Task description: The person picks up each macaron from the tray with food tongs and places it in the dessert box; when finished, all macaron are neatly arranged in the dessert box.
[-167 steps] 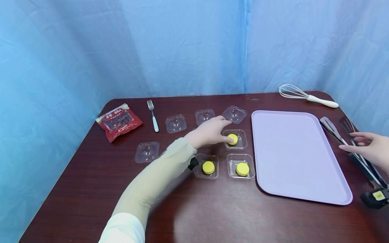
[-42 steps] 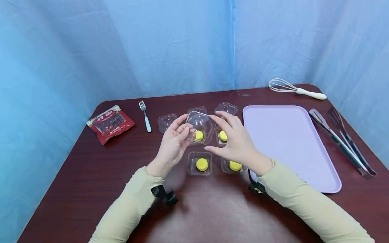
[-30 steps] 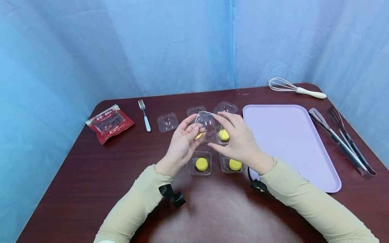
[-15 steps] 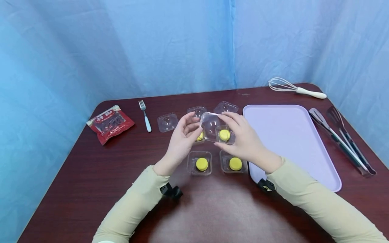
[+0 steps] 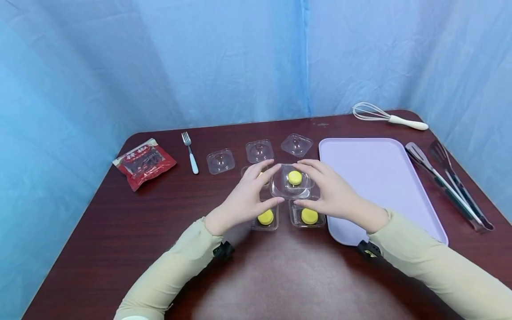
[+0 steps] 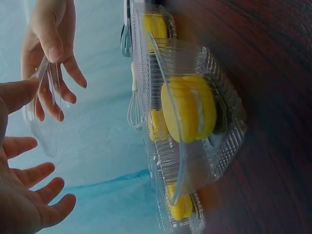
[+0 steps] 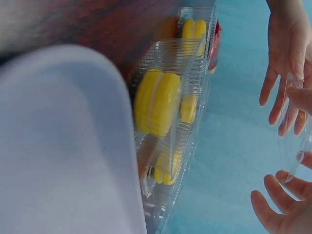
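Note:
Both hands hold a clear domed plastic lid (image 5: 282, 190) between them, thumbs at its near side and fingers at its far side. My left hand (image 5: 245, 198) is at its left, my right hand (image 5: 338, 195) at its right. In the head view the lid overlaps the back-right clear container, which has a yellow macaron (image 5: 295, 178) in it. The left wrist view shows the lid (image 6: 47, 117) raised above the containers. In front, two open containers hold a left macaron (image 5: 266, 217) and a right macaron (image 5: 310, 216). Another macaron, back left, is mostly hidden by my left hand.
Loose clear lids lie behind: left (image 5: 220, 161), middle (image 5: 259, 151) and right (image 5: 297, 145). A lilac tray (image 5: 380, 186) sits right of the containers, with slotted tongs (image 5: 448, 184) beyond it. A whisk (image 5: 388, 116), fork (image 5: 190, 153) and red packet (image 5: 145, 163) lie farther back.
The left hand earlier touched a macaron; the right was near the tongs. The lid at the left was picked up, held by both hands, then moved right and lowered toward the back-right container.

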`<action>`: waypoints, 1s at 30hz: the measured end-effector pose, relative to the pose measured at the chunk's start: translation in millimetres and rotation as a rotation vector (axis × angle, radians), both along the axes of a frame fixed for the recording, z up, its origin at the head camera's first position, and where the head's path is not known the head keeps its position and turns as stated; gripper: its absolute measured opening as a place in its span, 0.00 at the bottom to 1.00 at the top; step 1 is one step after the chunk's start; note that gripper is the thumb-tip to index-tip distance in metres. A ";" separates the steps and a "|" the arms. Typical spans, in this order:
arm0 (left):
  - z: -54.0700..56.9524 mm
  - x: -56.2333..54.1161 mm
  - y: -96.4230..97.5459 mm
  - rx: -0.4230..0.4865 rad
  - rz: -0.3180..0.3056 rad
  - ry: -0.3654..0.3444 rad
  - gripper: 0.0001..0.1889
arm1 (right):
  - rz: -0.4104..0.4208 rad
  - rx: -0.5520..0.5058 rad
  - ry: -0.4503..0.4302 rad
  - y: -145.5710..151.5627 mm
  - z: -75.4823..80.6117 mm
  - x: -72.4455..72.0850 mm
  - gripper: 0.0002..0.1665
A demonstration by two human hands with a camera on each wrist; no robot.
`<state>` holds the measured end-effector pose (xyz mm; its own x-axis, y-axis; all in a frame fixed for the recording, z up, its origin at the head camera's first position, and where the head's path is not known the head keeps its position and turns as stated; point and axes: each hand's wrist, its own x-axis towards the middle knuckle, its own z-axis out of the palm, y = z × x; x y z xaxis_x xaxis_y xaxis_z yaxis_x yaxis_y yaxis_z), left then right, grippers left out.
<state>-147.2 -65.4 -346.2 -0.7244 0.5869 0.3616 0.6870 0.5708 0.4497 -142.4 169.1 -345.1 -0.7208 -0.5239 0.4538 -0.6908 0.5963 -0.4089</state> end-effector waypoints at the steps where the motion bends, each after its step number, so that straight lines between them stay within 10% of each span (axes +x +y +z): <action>1: 0.3 0.1 0.1 -0.015 -0.006 -0.001 0.37 | 0.003 0.003 -0.007 1.1 -0.2 0.8 0.45; 30: 0.2 3.6 24.5 -0.298 -0.044 -0.030 0.37 | 0.030 0.168 -0.176 22.5 -6.5 14.8 0.43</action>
